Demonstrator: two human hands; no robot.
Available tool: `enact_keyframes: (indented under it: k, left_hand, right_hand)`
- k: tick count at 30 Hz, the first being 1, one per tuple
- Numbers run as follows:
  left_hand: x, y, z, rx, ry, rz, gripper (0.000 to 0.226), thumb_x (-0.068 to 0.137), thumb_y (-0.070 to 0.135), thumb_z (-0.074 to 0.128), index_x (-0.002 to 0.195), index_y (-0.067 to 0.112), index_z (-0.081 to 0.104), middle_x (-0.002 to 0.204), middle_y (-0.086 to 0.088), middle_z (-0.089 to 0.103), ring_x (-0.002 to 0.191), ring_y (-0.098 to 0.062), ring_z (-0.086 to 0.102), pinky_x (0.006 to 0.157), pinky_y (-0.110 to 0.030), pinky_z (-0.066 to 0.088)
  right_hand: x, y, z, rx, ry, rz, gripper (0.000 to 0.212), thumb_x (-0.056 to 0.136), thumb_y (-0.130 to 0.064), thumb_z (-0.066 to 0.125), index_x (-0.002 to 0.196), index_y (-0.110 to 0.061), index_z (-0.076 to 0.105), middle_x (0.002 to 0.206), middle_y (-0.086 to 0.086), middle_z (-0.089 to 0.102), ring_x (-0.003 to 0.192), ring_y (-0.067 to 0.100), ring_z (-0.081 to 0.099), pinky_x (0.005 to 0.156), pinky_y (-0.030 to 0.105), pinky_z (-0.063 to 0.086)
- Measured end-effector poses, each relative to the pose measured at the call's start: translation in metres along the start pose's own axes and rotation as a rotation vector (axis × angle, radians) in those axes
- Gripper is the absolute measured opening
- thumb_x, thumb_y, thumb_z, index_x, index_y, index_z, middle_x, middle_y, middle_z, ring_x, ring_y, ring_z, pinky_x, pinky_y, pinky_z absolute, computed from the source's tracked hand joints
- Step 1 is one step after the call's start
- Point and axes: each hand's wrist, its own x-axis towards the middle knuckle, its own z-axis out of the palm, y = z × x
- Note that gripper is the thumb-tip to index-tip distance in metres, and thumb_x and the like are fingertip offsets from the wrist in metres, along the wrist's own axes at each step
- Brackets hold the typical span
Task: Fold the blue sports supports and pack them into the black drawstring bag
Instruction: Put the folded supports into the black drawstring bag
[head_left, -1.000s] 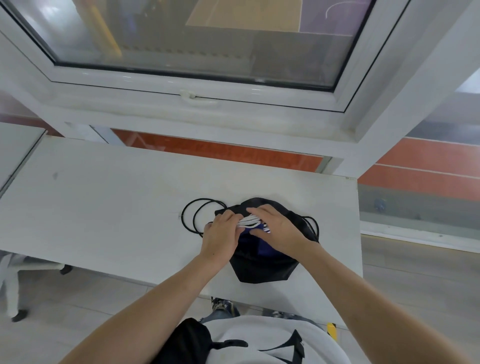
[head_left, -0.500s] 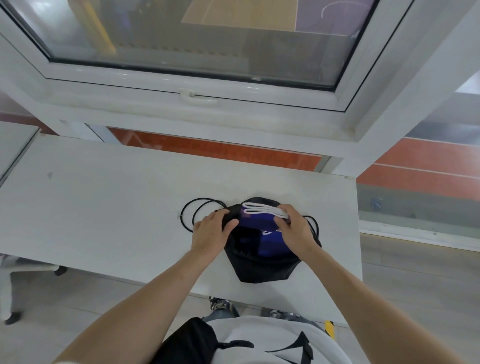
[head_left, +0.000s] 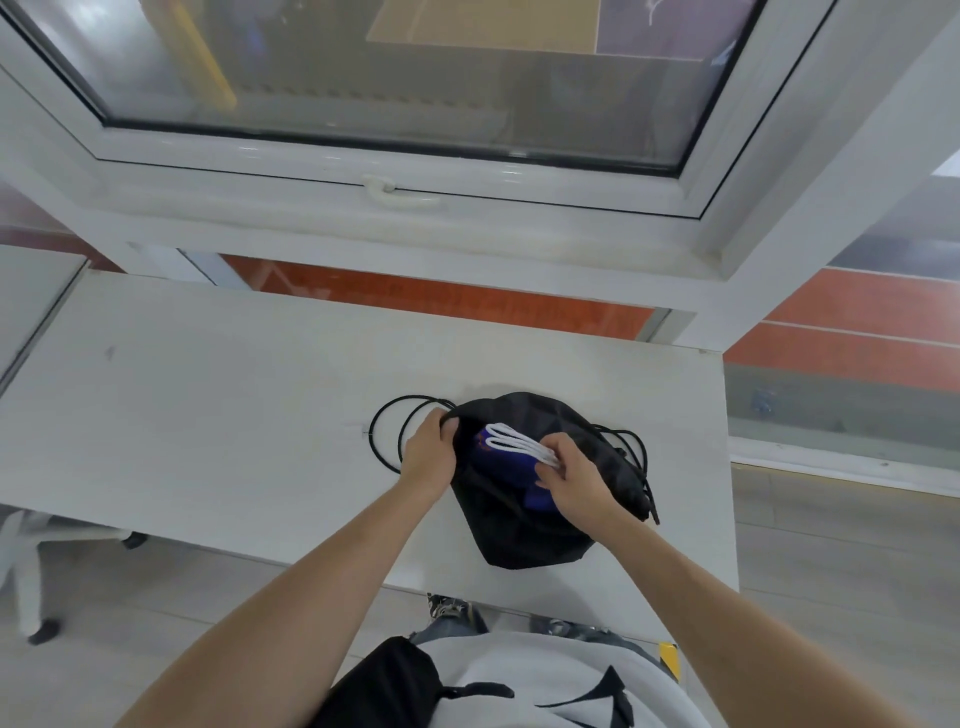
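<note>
The black drawstring bag (head_left: 524, 530) lies on the white table (head_left: 234, 415) near its front right, mouth toward the window. Folded blue sports supports (head_left: 501, 462) with white edge bands sit partly inside the open mouth. My left hand (head_left: 428, 452) grips the bag's left rim and holds the mouth open. My right hand (head_left: 576, 480) pinches the white-banded end of the supports at the right side of the mouth. Black cord loops (head_left: 387, 431) spread out left of the bag, and more cords (head_left: 636, 467) lie on its right.
A white window frame with a handle (head_left: 395, 192) rises just behind the table. The table's right edge (head_left: 727, 467) runs close to the bag. A second table (head_left: 31, 291) stands at the left, and a chair base (head_left: 31, 571) shows below on the floor.
My hands parted from the middle of the bag. The left hand went to the left rim, and the right hand pushed the supports down into the mouth.
</note>
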Motion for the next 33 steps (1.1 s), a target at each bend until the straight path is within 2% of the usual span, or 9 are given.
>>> enact_keyframes:
  k: [5,10,14,18,21,24,27,29,33]
  left_hand:
    - [-0.01,0.02,-0.006,-0.123,-0.059,0.072,0.018,0.107,0.028,0.042,0.106,0.02,0.058,0.085,-0.002,0.063,0.066,-0.018,0.057,0.038,-0.021,0.041]
    - [-0.012,0.028,-0.01,-0.153,-0.114,0.179,0.014,0.105,0.029,0.047,0.101,0.028,0.061,0.086,0.009,0.065,0.074,-0.011,0.06,0.054,-0.02,0.042]
    - [-0.016,0.038,-0.013,-0.16,-0.111,0.213,0.015,0.104,0.031,0.047,0.1,0.03,0.061,0.093,0.013,0.067,0.088,-0.002,0.062,0.075,-0.02,0.046]
    - [-0.016,0.04,-0.014,-0.108,-0.072,0.18,0.013,0.104,0.035,0.047,0.105,0.029,0.059,0.095,0.012,0.066,0.09,-0.007,0.062,0.069,-0.022,0.044]
    - [-0.014,0.031,-0.013,-0.037,-0.032,0.13,0.013,0.103,0.039,0.049,0.108,0.029,0.055,0.096,0.015,0.065,0.086,-0.009,0.062,0.061,-0.03,0.049]
    - [-0.014,0.019,-0.012,0.012,0.011,0.125,0.015,0.101,0.044,0.05,0.107,0.031,0.053,0.095,0.013,0.066,0.083,-0.016,0.065,0.064,-0.039,0.055]
    - [-0.015,0.01,-0.013,0.095,-0.007,0.047,0.022,0.096,0.059,0.044,0.101,0.038,0.051,0.09,0.007,0.068,0.077,-0.022,0.066,0.064,-0.042,0.057]
    - [-0.016,0.008,-0.015,0.196,-0.065,0.001,0.032,0.094,0.064,0.036,0.104,0.04,0.053,0.09,0.005,0.069,0.081,-0.025,0.067,0.068,-0.045,0.06]
    - [-0.018,0.013,-0.016,0.252,-0.137,-0.009,0.035,0.099,0.057,0.034,0.113,0.035,0.058,0.097,0.005,0.067,0.09,-0.023,0.065,0.08,-0.045,0.059]
  right_hand:
    - [0.007,-0.01,0.002,-0.133,-0.034,-0.066,0.014,0.103,-0.019,0.054,0.109,-0.032,0.056,0.093,-0.006,0.066,0.084,0.014,0.064,0.075,0.027,0.054]
    - [0.026,-0.022,0.01,-0.319,-0.122,-0.047,0.02,0.105,-0.022,0.05,0.121,-0.025,0.061,0.099,0.002,0.071,0.085,0.021,0.068,0.08,0.035,0.058]
    - [0.031,-0.02,0.021,-0.531,-0.146,-0.018,0.031,0.104,-0.017,0.049,0.133,-0.017,0.062,0.122,0.011,0.068,0.111,0.033,0.065,0.1,0.038,0.051]
    - [0.025,-0.015,0.022,-0.403,-0.076,-0.041,0.039,0.097,-0.019,0.062,0.135,-0.026,0.058,0.13,0.004,0.064,0.118,0.027,0.06,0.106,0.04,0.049]
    - [0.014,-0.01,0.012,-0.375,-0.077,-0.076,0.043,0.098,-0.022,0.06,0.14,-0.029,0.056,0.136,0.0,0.062,0.124,0.022,0.058,0.11,0.038,0.046]
    - [-0.004,0.001,-0.007,-0.304,0.052,-0.141,0.02,0.1,-0.023,0.059,0.118,-0.027,0.067,0.107,-0.007,0.072,0.099,0.011,0.067,0.092,0.03,0.055]
    - [-0.023,0.016,-0.032,-0.266,0.305,-0.169,0.005,0.099,-0.024,0.06,0.102,-0.028,0.059,0.089,-0.015,0.063,0.08,0.004,0.06,0.073,0.025,0.051]
    - [-0.03,0.031,-0.045,-0.275,0.428,-0.124,0.014,0.096,-0.026,0.064,0.107,-0.027,0.055,0.094,-0.01,0.056,0.082,0.008,0.053,0.075,0.029,0.048]
    - [-0.037,0.059,-0.06,-0.307,0.489,-0.01,0.051,0.089,-0.031,0.074,0.131,-0.02,0.049,0.116,-0.001,0.053,0.107,0.021,0.052,0.097,0.04,0.048]
